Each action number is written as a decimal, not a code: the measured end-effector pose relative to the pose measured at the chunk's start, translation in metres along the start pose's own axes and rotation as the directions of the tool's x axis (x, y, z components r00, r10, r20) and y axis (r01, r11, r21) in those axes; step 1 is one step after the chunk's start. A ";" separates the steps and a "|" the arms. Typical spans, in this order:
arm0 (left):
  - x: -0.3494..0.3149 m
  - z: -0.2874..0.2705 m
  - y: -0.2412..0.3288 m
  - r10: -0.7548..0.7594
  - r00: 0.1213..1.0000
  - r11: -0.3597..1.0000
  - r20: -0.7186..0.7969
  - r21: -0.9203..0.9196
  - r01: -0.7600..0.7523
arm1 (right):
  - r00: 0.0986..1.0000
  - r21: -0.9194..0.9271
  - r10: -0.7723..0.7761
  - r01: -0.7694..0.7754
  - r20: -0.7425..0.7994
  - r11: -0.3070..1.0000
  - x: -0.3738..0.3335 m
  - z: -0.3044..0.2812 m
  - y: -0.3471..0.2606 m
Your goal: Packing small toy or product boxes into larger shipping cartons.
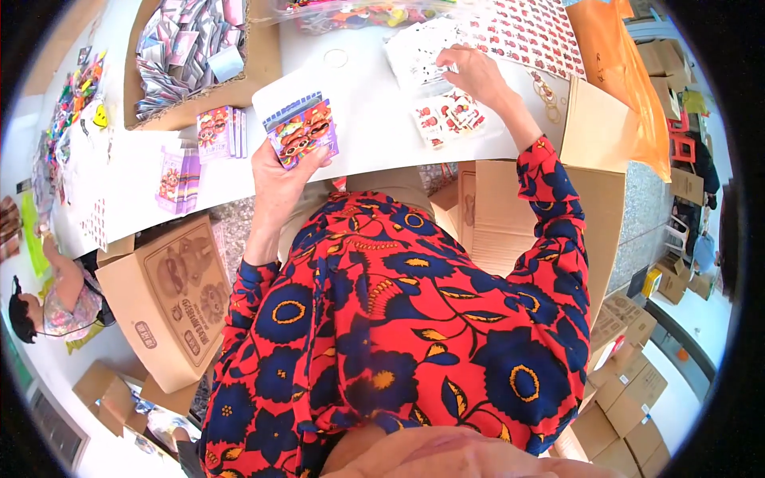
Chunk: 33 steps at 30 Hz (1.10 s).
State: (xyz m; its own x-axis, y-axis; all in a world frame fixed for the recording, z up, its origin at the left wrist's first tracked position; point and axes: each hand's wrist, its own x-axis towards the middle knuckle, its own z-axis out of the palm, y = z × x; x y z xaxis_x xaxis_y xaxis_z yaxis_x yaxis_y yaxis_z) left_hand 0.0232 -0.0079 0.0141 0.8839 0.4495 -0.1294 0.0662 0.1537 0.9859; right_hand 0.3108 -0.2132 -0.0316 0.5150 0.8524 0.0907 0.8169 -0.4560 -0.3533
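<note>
My left hand (280, 182) is closed around a small stack of colourful printed packets (301, 131), purple and orange with cartoon figures, held above the table's front edge. Over a pile of small white printed sheets (418, 56), my right hand (476, 76) has its fingers bent down in a pinch. Whatever lies between those fingertips is too small to make out. Just in front of that hand is a second pile of small sheets with red prints (449, 118). More purple packets (180, 177) and a neat stack of pink packets (219, 134) rest left of my left hand.
An open cardboard box (263, 68) full of small packets stands at the back left. Rubber bands (548, 95) lie by large red-printed sheets (534, 36) and an orange bag (629, 80). Cartons (171, 299) stand below the table. Another person (68, 295) sits at far left.
</note>
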 end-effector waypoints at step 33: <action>0.003 0.034 -0.007 0.043 0.977 0.990 0.209 0.125 -0.070 | 0.974 0.527 -0.207 0.223 -0.091 0.820 -0.010 -0.092 -0.152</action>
State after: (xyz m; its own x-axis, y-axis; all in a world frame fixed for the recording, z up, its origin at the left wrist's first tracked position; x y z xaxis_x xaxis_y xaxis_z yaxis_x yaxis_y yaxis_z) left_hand 0.0413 -0.0376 0.0104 0.9630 0.2621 -0.0621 0.0615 0.0104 0.9981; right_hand 0.2058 -0.1758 0.1070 0.3564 0.9013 0.2462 0.6477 -0.0484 -0.7604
